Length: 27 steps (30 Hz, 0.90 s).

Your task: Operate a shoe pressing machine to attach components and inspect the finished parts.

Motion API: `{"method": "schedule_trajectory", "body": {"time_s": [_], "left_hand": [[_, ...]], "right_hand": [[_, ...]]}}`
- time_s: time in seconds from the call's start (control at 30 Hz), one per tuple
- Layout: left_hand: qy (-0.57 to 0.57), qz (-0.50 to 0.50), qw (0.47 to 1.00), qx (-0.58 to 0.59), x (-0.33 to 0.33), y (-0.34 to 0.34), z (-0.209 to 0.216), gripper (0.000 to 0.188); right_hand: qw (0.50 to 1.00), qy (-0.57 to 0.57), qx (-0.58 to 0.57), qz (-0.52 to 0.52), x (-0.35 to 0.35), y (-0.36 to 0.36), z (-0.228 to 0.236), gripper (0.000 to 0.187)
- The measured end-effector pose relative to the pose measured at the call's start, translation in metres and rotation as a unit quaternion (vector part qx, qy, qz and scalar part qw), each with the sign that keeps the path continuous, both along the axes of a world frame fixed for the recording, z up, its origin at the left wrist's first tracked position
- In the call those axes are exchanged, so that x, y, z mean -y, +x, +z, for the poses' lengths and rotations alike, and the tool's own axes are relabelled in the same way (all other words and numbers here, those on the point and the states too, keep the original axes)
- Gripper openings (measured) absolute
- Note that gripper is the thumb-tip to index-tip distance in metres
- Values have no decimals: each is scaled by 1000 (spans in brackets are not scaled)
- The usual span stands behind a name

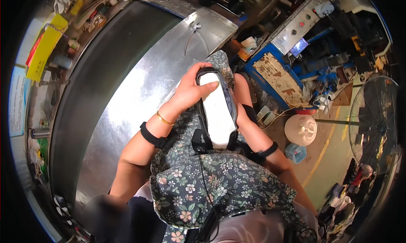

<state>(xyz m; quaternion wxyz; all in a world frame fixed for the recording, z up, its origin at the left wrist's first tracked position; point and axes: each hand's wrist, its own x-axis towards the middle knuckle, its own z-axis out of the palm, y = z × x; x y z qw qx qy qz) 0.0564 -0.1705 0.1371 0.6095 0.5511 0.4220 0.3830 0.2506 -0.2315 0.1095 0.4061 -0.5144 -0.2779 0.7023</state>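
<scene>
A dark shoe upper (231, 103) lies bottom up over my lap, its long white underside (216, 109) facing me. My left hand (189, 89) is closed round its far left end, with the thumb pressed on the white surface and the fingers over the dark rim. At the right side, my right hand (240, 116) supports the shoe; most of its fingers are hidden behind it. Beyond the shoe, a pair of pliers (196, 36) with long handles lies on the metal table, apart from both hands.
A shiny metal table (131, 82) with a dark belt (97, 52) runs along my left. To the right stands a blue machine (270, 80) with a control panel (298, 25). A round whitish container (300, 129), a small blue basket (295, 153) and a spoked wheel (376, 120) are beyond my right arm.
</scene>
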Motion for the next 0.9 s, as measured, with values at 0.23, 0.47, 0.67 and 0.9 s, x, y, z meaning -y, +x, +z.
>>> {"method": "schedule_trajectory", "body": {"time_s": [0.23,0.47,0.67,0.9], "left_hand": [[47,13,999,-20,-13,-3,-19,50],[129,-17,990,-60,-22,7,-20,54],[130,-32,982,-131,-26,7,-17,53],[-83,169,981,49,-6,9,-1,55]], "right_hand": [[724,322,595,133,-8,-22,4,42],[920,231,294,120,-19,-2,28,52],[877,226,388,173,45,5,-5,62],[968,208,119,72,8,-15,-9,60]]}}
